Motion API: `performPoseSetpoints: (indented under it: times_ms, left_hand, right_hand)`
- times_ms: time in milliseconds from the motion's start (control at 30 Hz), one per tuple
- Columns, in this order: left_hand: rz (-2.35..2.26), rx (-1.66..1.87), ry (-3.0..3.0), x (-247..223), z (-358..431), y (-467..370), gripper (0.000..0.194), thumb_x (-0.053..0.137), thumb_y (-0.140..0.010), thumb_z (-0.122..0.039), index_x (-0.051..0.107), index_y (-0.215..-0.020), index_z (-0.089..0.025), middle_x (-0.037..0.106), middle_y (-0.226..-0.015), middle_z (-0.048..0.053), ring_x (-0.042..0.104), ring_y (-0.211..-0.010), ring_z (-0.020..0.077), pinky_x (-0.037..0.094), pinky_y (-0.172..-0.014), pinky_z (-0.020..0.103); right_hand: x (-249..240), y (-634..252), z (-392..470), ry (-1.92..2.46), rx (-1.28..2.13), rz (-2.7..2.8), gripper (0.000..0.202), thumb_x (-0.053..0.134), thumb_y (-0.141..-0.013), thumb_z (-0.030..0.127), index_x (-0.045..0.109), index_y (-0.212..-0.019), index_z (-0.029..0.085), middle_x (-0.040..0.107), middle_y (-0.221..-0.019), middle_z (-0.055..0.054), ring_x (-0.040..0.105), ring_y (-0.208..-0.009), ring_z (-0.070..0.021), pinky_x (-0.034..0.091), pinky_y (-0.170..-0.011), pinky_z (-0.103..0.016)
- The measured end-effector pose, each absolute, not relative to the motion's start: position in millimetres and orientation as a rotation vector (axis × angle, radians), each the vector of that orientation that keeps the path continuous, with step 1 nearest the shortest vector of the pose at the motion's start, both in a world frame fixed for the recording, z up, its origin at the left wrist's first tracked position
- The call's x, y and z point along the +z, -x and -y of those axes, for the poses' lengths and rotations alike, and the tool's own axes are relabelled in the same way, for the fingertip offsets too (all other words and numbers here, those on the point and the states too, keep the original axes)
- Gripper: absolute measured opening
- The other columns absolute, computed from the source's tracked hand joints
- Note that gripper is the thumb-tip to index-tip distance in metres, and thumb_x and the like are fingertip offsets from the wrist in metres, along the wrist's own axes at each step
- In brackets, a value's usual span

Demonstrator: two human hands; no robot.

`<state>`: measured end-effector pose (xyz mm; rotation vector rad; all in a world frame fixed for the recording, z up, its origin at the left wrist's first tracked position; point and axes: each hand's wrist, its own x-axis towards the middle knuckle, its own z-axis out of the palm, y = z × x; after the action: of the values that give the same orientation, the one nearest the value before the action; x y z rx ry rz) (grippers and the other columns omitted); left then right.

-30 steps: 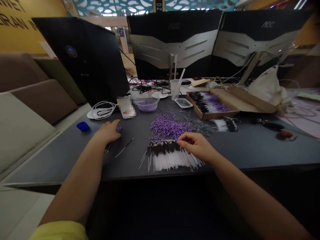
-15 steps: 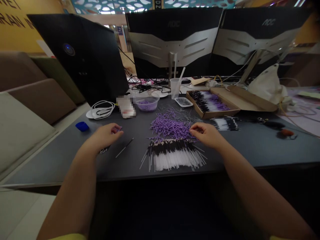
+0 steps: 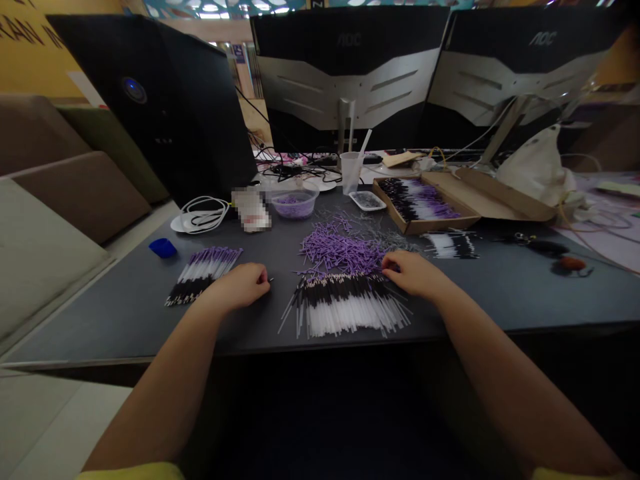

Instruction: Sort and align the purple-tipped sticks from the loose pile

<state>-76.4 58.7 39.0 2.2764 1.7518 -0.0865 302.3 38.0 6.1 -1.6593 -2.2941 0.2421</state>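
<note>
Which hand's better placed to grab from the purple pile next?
Right hand, likely: it's beside the purple pile, while the left hand is farther off, near purple-tipped sticks.

Both forearms (image 3: 173,373) forward, right grip (image 3: 414,272) loosely curled, left grip (image 3: 241,287) knuckles-up, perhaps pinched, fingertips partly hidden.

The head view looks forward and down at the nearby desk (image 3: 540,293).

Dim light leaves the space beneath the bench (image 3: 500,293) nearly black — bright gaps glow in the teal lattice (image 3: 220,8) — and wide-angle distortion stretches the outer edges.
</note>
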Motion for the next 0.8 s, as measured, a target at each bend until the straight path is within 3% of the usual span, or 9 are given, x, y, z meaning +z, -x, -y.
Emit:
performPoseSetpoints:
  times_ms: [133,333,467,667,800]
  left_hand:
    - [-1.713,0.036,-2.335,42.6,-55.1,73.8,0.014,0.048,-0.076,-0.031,0.056,-0.074,-0.020,0.063,-0.074,0.002,0.055,-0.064,0.0169,0.036,-0.056,0.027]
    - [-1.595,0.299,-2.377,47.3,-48.3,64.7,0.020,0.046,-0.078,-0.027,0.058,-0.094,-0.020,0.064,-0.077,0.000,0.057,-0.067,0.0149,0.039,-0.061,0.025]
    - [-1.532,0.403,-2.359,47.4,-42.0,54.4,0.024,0.045,-0.080,-0.027,0.067,-0.087,-0.021,0.066,-0.074,-0.001,0.056,-0.063,0.0136,0.040,-0.059,0.024]
    - [-1.380,0.613,-2.126,36.8,-39.7,42.9,0.032,0.049,-0.079,-0.029,0.070,-0.101,-0.019,0.071,-0.084,0.002,0.063,-0.073,0.0155,0.049,-0.068,0.026]
    - [-1.321,0.680,-2.079,32.8,-39.7,40.3,0.034,0.058,-0.078,-0.036,0.069,-0.104,-0.017,0.072,-0.090,0.004,0.064,-0.080,0.0171,0.050,-0.073,0.028]
  right_hand:
    - [6.8,-303.8,-37.5,1.646,0.197,2.310,0.008,0.055,-0.081,0.018,0.062,-0.083,0.018,0.063,-0.084,-0.006,0.058,-0.078,-0.0182,0.042,-0.073,-0.028]
    - [8.9,-303.1,-34.2,1.694,0.150,2.286,0.007,0.053,-0.082,0.018,0.059,-0.082,0.017,0.059,-0.088,-0.008,0.058,-0.081,-0.0193,0.042,-0.076,-0.030]
    - [9.8,-300.4,-32.9,1.691,0.133,2.230,0.006,0.050,-0.084,0.019,0.056,-0.083,0.018,0.061,-0.088,-0.008,0.058,-0.082,-0.0203,0.042,-0.075,-0.030]
    - [11.8,-292.2,-28.9,1.703,0.177,2.096,0.020,0.044,-0.089,0.018,0.052,-0.107,0.020,0.067,-0.085,-0.005,0.062,-0.073,-0.0205,0.041,-0.066,-0.030]
    - [11.7,-289.8,-28.0,1.585,0.146,2.107,0.020,0.042,-0.090,0.017,0.058,-0.101,0.020,0.068,-0.094,-0.007,0.063,-0.083,-0.0216,0.043,-0.073,-0.031]
